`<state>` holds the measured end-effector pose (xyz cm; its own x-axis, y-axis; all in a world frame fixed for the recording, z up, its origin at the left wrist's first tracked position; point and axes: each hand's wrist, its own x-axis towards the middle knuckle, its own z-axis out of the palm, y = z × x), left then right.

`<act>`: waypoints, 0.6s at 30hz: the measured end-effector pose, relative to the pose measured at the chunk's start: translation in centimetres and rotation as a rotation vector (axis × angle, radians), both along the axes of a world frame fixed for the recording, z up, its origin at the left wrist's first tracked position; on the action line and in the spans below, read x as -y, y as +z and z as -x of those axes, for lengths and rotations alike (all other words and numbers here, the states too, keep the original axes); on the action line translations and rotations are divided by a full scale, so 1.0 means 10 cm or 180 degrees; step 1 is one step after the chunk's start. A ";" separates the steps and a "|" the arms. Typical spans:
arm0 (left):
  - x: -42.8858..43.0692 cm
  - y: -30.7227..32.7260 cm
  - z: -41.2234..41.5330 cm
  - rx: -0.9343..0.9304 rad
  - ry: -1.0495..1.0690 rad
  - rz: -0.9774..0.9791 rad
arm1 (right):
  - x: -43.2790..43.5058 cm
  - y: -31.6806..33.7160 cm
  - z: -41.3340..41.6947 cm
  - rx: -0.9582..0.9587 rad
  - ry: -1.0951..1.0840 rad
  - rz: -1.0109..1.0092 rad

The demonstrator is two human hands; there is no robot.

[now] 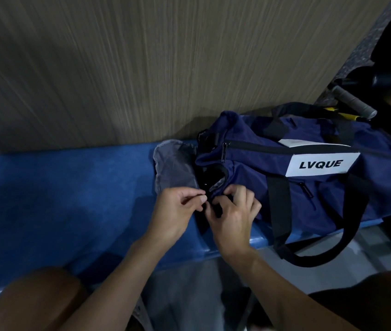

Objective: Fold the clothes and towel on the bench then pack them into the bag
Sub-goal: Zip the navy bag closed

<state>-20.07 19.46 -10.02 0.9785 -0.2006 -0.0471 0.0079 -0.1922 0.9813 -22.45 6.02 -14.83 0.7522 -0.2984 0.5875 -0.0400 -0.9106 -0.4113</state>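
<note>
At the right end of the blue counter (58,199), against the wood-grain wall (118,68), a navy bag (321,194) lies on its side, its white label (321,164) reading LVQUE. One black strap (321,258) loops down over the counter's front edge.

Both hands meet at the bag's left end, where a dark opening shows. The left hand (175,211) has its fingers curled, thumb and forefinger pinching something small and dark at the edge of that opening. I cannot tell exactly what it is. The right hand (235,213) grips the navy cloth of the bag just beside it, fingers bent over the fabric.

A grey flap (173,168) lies flat on the counter, touching the bag's end. Whether it is part of the bag or a folded cloth is unclear.

Behind the bag, a grey-wrapped racket handle (352,100) pokes out. A bare knee (36,299) shows at lower left.
</note>
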 end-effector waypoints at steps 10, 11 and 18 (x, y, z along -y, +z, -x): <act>0.01 0.12 0.04 0.1341 -0.0039 -0.0384 | 0.01 -0.05 0.14 -0.0124 0.0130 0.0045; 0.00 0.12 0.05 0.1489 0.0002 -0.0478 | 0.01 -0.04 0.15 -0.0125 0.0147 0.0076; -0.03 0.19 0.05 0.1666 0.0091 -0.0677 | -0.04 0.12 0.18 0.0116 0.0012 -0.0076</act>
<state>-20.55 19.80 -8.17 0.8872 -0.2127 0.4093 -0.4612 -0.3929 0.7955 -24.21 6.42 -13.66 0.7314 -0.3100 0.6074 -0.0213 -0.9006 -0.4341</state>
